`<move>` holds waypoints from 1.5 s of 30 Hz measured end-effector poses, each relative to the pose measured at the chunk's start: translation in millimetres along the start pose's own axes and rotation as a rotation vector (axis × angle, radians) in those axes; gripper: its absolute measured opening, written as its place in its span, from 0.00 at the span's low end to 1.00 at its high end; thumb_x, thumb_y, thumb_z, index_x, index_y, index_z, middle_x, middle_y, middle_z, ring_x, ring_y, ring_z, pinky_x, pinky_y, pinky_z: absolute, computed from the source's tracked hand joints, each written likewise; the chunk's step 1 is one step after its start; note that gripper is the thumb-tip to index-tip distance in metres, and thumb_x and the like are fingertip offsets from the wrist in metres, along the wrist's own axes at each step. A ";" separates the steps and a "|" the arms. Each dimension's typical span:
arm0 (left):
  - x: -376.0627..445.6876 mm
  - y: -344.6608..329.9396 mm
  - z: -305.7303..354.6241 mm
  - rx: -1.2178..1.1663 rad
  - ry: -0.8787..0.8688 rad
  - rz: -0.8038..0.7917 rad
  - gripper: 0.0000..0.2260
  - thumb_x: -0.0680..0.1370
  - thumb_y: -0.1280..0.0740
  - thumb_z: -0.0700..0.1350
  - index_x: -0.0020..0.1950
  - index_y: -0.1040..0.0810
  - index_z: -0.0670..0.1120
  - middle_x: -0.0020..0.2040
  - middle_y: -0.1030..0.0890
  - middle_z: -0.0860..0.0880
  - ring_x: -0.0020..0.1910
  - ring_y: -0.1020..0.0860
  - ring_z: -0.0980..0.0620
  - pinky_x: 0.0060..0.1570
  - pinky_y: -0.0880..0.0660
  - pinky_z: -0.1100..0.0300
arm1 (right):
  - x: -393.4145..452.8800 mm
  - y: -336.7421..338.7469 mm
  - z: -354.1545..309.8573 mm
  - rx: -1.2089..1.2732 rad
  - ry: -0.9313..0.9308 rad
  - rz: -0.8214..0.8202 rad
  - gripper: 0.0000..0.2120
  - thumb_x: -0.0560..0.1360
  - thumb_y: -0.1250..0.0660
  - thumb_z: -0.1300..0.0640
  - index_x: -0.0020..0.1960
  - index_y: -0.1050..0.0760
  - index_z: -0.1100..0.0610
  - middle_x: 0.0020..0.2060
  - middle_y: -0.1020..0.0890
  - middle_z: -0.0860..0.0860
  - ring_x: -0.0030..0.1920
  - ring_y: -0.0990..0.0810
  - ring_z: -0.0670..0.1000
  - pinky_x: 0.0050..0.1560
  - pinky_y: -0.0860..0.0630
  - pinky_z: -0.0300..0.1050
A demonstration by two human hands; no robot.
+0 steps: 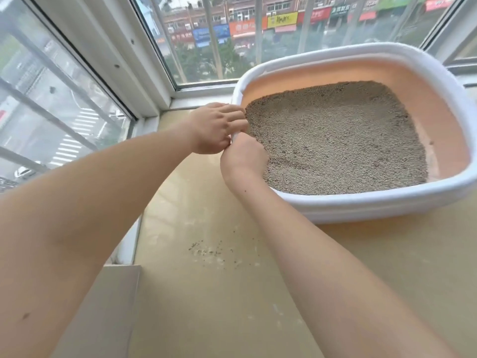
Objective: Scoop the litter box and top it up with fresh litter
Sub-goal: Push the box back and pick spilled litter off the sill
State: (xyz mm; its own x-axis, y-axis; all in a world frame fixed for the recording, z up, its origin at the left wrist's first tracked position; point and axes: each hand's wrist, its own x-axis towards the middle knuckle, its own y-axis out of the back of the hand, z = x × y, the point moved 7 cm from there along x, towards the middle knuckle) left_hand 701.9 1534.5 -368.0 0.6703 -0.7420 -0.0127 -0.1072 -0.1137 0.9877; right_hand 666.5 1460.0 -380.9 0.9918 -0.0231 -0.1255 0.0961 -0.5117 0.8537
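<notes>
A litter box with a white rim and a peach inside stands on the beige floor at the right. Grey-brown litter lies fairly level across its bottom. My left hand grips the box's left rim, fingers curled over the edge. Just below it, my right hand grips the same rim, its fingers hidden inside the box. The two hands touch each other. No scoop or litter bag is in view.
Scattered litter grains lie on the floor in front of the box. Floor-to-ceiling windows with white frames close off the left side and the back, meeting in a corner just behind the box.
</notes>
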 end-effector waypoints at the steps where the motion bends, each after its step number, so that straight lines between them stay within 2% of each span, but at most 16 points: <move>1: -6.5 -1.2 -4.7 -0.005 0.015 0.008 0.14 0.75 0.37 0.43 0.60 0.26 0.46 0.61 0.23 0.48 0.69 0.30 0.48 0.69 0.36 0.52 | -1.7 -3.4 -6.2 0.002 0.002 0.000 0.14 0.79 0.45 0.63 0.58 0.25 0.54 0.53 0.19 0.53 0.56 0.21 0.54 0.42 0.35 0.43; 5: -31.5 -2.0 -18.8 0.016 0.029 0.013 0.12 0.76 0.35 0.43 0.59 0.26 0.47 0.61 0.23 0.49 0.69 0.31 0.50 0.67 0.34 0.51 | -7.3 -21.0 -31.5 0.023 0.009 -0.009 0.13 0.79 0.45 0.63 0.58 0.25 0.54 0.53 0.19 0.52 0.55 0.20 0.54 0.42 0.34 0.43; 9: -54.8 -1.4 -31.0 0.060 0.056 -0.033 0.11 0.77 0.37 0.42 0.59 0.27 0.49 0.63 0.24 0.49 0.70 0.32 0.50 0.70 0.39 0.49 | -14.2 -32.5 -54.1 0.048 -0.009 -0.039 0.14 0.79 0.44 0.63 0.59 0.25 0.55 0.54 0.19 0.51 0.56 0.20 0.53 0.42 0.35 0.43; 13: -80.2 -0.5 -42.4 0.136 0.020 -0.027 0.16 0.75 0.36 0.33 0.60 0.26 0.46 0.65 0.24 0.46 0.70 0.31 0.48 0.71 0.41 0.47 | -24.0 -42.3 -76.7 0.078 0.008 -0.087 0.14 0.80 0.45 0.62 0.62 0.27 0.56 0.56 0.20 0.52 0.58 0.21 0.53 0.45 0.31 0.43; 16: -98.2 -0.3 -51.0 0.173 0.006 -0.053 0.19 0.72 0.35 0.29 0.59 0.25 0.45 0.65 0.24 0.45 0.70 0.30 0.48 0.71 0.40 0.45 | -29.0 -51.1 -93.3 0.130 0.008 -0.113 0.14 0.80 0.45 0.60 0.63 0.28 0.57 0.57 0.20 0.53 0.59 0.21 0.54 0.52 0.27 0.45; 21: -120.6 4.1 -59.4 0.171 -0.033 -0.048 0.22 0.69 0.34 0.27 0.56 0.30 0.48 0.60 0.20 0.47 0.66 0.25 0.47 0.66 0.32 0.43 | -36.4 -66.7 -118.4 0.185 0.007 -0.168 0.12 0.81 0.45 0.60 0.62 0.28 0.57 0.57 0.21 0.54 0.59 0.22 0.56 0.52 0.28 0.46; 24: -134.0 5.9 -64.5 0.191 -0.049 -0.032 0.20 0.68 0.36 0.28 0.54 0.26 0.46 0.59 0.19 0.47 0.64 0.24 0.47 0.67 0.37 0.47 | -40.4 -76.2 -131.0 0.225 0.006 -0.214 0.13 0.78 0.42 0.62 0.62 0.30 0.57 0.57 0.21 0.54 0.59 0.23 0.56 0.53 0.28 0.47; 26: -143.3 6.6 -68.3 0.200 -0.050 -0.031 0.19 0.67 0.33 0.28 0.53 0.24 0.46 0.58 0.19 0.48 0.63 0.23 0.47 0.65 0.41 0.51 | -42.4 -84.0 -139.5 0.246 0.005 -0.224 0.13 0.78 0.41 0.63 0.62 0.29 0.57 0.57 0.21 0.54 0.59 0.23 0.55 0.52 0.28 0.46; 28: -151.1 5.8 -74.6 0.210 -0.015 -0.068 0.21 0.65 0.30 0.27 0.53 0.24 0.46 0.58 0.19 0.49 0.65 0.25 0.49 0.67 0.39 0.51 | -44.3 -91.4 -148.6 0.265 0.009 -0.217 0.13 0.78 0.41 0.63 0.61 0.29 0.57 0.57 0.21 0.54 0.58 0.22 0.55 0.50 0.29 0.46; 30: -158.4 2.9 -81.9 0.220 0.050 -0.143 0.21 0.69 0.31 0.28 0.58 0.24 0.47 0.63 0.22 0.50 0.69 0.29 0.50 0.71 0.41 0.51 | -45.7 -97.7 -156.9 0.278 0.006 -0.215 0.12 0.78 0.41 0.63 0.61 0.28 0.57 0.56 0.21 0.53 0.58 0.22 0.55 0.46 0.31 0.45; 33: -164.5 -4.3 -91.5 0.268 0.133 -0.278 0.21 0.75 0.36 0.30 0.65 0.27 0.47 0.70 0.28 0.52 0.75 0.38 0.52 0.74 0.49 0.52 | -47.2 -101.3 -166.2 0.273 -0.005 -0.209 0.12 0.79 0.40 0.61 0.62 0.29 0.58 0.57 0.21 0.53 0.59 0.22 0.55 0.50 0.28 0.46; 35: -165.8 -6.8 -94.4 0.296 0.154 -0.320 0.20 0.77 0.37 0.32 0.66 0.28 0.48 0.71 0.29 0.52 0.75 0.39 0.52 0.75 0.50 0.52 | -46.0 -104.2 -170.5 0.287 -0.016 -0.214 0.12 0.79 0.40 0.60 0.62 0.28 0.58 0.58 0.21 0.53 0.60 0.22 0.55 0.52 0.28 0.46; 38: -168.0 -10.6 -99.1 0.330 0.197 -0.379 0.19 0.79 0.38 0.35 0.68 0.30 0.50 0.72 0.31 0.55 0.76 0.41 0.54 0.75 0.52 0.53 | -45.1 -108.0 -175.7 0.280 -0.016 -0.211 0.12 0.78 0.40 0.61 0.61 0.27 0.58 0.58 0.21 0.53 0.60 0.22 0.54 0.50 0.28 0.45; 45: -170.4 -14.0 -103.4 0.367 0.230 -0.442 0.15 0.82 0.41 0.40 0.67 0.30 0.51 0.71 0.30 0.55 0.76 0.42 0.55 0.74 0.55 0.55 | -44.5 -111.2 -184.3 0.246 0.014 -0.212 0.14 0.78 0.39 0.62 0.64 0.30 0.61 0.59 0.23 0.55 0.60 0.23 0.55 0.53 0.27 0.47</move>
State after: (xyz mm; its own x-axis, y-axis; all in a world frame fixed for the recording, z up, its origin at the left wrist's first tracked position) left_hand 665.1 1730.8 -363.5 0.8460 -0.4157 -0.3339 -0.0017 -0.6283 0.7780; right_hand 627.1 1676.3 -377.2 0.9532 0.1171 -0.2786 0.2788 -0.6964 0.6613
